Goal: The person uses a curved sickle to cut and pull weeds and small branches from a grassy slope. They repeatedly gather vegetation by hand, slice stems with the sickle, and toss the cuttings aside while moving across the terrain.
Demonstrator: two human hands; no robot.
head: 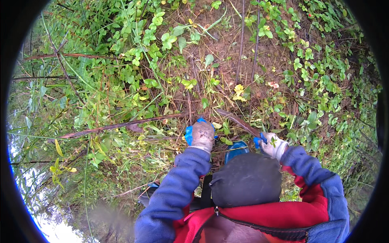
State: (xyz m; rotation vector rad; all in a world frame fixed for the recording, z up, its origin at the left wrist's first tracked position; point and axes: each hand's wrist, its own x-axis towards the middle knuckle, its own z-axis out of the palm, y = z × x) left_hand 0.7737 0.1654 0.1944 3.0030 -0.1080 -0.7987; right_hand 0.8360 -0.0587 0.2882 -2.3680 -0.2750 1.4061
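Observation:
My right hand (271, 145), in a pale glove with blue finger parts, grips the near end of a curved, brownish blade (238, 121) that looks like a sickle. Its handle is hidden in my fist. The blade points up and left, low over the weeds, its tip near my left hand. My left hand (203, 133), in a soiled glove of the same kind, is low at the ground with its fingers curled under. What those fingers hold, if anything, is hidden. A long dark plant stem (127, 124) runs from the left almost to this hand.
A blue boot (236, 151) stands between my hands, beside my dark-covered knee (246, 180). Leafy weeds (121, 60) crowd the left, low creepers (322, 79) the right. Thin upright stems (241, 45) rise from brown soil (226, 36) ahead.

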